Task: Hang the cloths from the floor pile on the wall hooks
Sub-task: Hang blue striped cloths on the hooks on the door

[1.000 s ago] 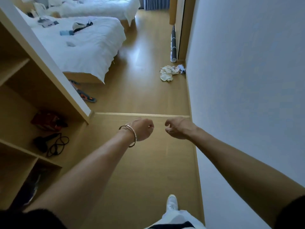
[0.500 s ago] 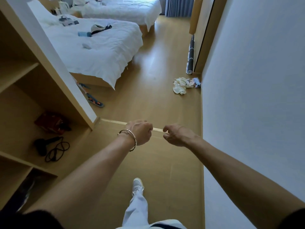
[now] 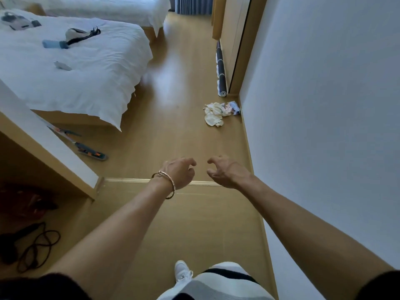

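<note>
Both hands hold nothing, fingers loosely curled: left hand (image 3: 179, 173), right hand (image 3: 225, 173); the cloth pile (image 3: 219, 113) lies ahead on the floor against the wall's foot, nearer the right hand.

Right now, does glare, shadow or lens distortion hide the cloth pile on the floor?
Head view: no, the cloth pile is small but evenly lit. Head view: soft glare whitens the floor beside the bed. Head view: the shelf unit at lower left is dim, and the wide lens bows the wall.
</note>
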The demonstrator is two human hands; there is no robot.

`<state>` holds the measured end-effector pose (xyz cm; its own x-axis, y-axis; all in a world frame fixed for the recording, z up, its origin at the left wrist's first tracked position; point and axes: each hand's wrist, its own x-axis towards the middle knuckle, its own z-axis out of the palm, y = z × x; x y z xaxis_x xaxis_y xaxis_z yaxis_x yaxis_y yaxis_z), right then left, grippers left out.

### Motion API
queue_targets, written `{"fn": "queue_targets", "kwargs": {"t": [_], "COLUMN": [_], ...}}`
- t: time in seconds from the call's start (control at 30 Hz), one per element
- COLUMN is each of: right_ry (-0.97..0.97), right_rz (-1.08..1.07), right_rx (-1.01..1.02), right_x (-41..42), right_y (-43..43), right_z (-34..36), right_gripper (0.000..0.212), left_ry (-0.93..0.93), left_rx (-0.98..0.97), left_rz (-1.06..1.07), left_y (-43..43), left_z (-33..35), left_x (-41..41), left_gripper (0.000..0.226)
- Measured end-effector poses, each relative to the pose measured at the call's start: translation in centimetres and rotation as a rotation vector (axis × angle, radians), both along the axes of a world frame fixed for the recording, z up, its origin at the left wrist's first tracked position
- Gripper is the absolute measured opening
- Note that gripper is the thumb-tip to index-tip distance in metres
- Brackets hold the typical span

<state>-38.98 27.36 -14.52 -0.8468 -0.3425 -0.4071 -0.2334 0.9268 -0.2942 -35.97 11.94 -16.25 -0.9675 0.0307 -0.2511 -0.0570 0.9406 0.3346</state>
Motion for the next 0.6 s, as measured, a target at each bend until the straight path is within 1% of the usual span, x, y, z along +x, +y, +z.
{"fn": "queue_targets", "kwargs": {"t": [0.1, 0.23, 0.47, 0.6], "right_ry": [-0.035, -0.063, -0.078, -0.072], "right_rz": [-0.054, -0.111, -0.088, -0.051], "right_rx": [0.019, 0.038, 0.046, 0.025], "right_x": [-1.0, -3.3, -7.5, -11.7], "right_y": [-0.4, -0.5, -2.0, -3.3], "right_z": [-1.2, -1.4, -2.2, -2.6], "right_gripper": [0.046, 0.046, 0.047, 0.046], "left_ry": [-0.041, -0.039, -0.051, -0.081], "left_rx": [-0.037, -0.018, -0.032, -0.038], "left_rz": [-0.002, 0.035, 0.101, 0.139], "left_y": [-0.6, -1.6, -4.0, -5.6], "left_z": [-2.1, -3.9, -4.7, -4.4], "left_x": [-0.9, -2.6, -5.4, -8.4], "left_gripper": [0.035, 0.034, 0.033, 0.034]}}
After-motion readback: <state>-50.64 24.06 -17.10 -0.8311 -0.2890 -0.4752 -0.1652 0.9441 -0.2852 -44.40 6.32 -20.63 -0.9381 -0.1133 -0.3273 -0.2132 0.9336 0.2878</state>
